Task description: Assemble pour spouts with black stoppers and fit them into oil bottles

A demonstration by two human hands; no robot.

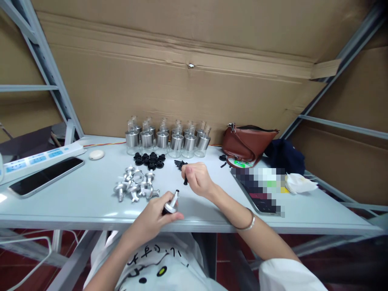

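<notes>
My left hand is closed around a small silver metal fitting with a black part under it, held near the table's front edge. My right hand is pinched on a small black peg, just by a little heap of black pegs. A pile of several silver fittings lies left of my hands. Behind it sit several black rubber rings. A row of several glass bottles with metal collars stands at the back.
A phone and a white power strip lie at the left of the pale table. A brown leather bag, dark cloth, a blurred tablet and tissue lie at the right. Cardboard walls the back.
</notes>
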